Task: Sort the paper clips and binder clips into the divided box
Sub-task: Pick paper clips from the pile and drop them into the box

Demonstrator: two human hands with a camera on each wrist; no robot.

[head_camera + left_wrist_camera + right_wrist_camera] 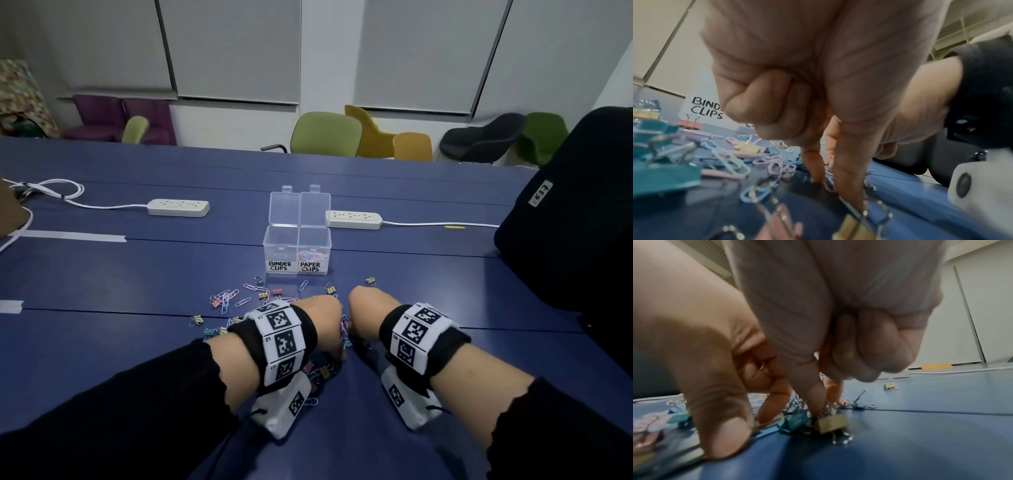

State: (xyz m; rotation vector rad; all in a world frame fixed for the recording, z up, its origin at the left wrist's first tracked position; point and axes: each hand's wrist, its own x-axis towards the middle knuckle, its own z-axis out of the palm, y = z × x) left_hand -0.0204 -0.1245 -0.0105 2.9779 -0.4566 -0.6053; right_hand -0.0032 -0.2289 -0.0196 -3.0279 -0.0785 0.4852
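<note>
Both hands down in the clip pile on my blue table (428,294). Left hand (322,325): outer fingers curled, two fingertips (816,168) planted among the paper clips (774,164); grip unclear. Right hand (363,315): fingers bunched over the binder clips (830,423); hold unclear. Divided box (297,251) stands open beyond the pile, paper clips in its right compartment.

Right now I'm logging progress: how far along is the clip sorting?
Early. Some paper clips lie in the divided box's PAPER CLIPS side; the BINDER CLIPS side looks empty. Both the left hand and right hand are fingers-down in the loose pile; what they grip is unclear. Most clips remain on the table.
</note>
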